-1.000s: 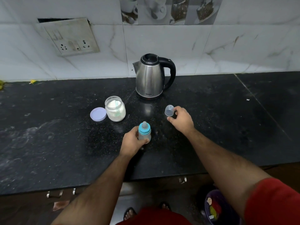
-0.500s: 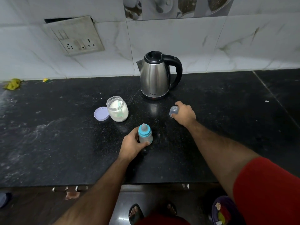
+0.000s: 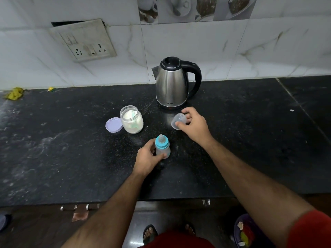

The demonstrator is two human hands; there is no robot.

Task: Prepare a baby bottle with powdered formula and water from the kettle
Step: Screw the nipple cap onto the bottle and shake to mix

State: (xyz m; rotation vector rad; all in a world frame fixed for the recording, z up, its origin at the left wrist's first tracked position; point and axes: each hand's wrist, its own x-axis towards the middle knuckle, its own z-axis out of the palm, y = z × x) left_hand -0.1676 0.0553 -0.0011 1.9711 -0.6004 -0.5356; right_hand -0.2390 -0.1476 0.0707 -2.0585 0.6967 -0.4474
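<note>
Head view, looking down on a black speckled tabletop [image 3: 53, 149]. Left hand [image 3: 146, 159] at frame centre, fingers curled round the bottle [image 3: 162, 147]; bottle upright on the tabletop, blue collar and nipple on top. Right hand [image 3: 194, 124] just right of and above it in the frame, thumb and fingers pinching the clear cap [image 3: 177, 121], cap tilted with its opening facing up-left; whether it touches the tabletop cannot be told. Kettle [image 3: 172, 85], steel with black handle to the right, stands behind the cap near the tiled wall. Jar [image 3: 131, 119] of white powder, open, sits left of the right hand; something pale green shows inside it. Lilac lid [image 3: 113, 124] lies flat, touching the jar's left side. Socket plate [image 3: 84, 40] on the wall, upper left. Yellow scrap [image 3: 15, 93] at the far left edge where tabletop meets wall.
</note>
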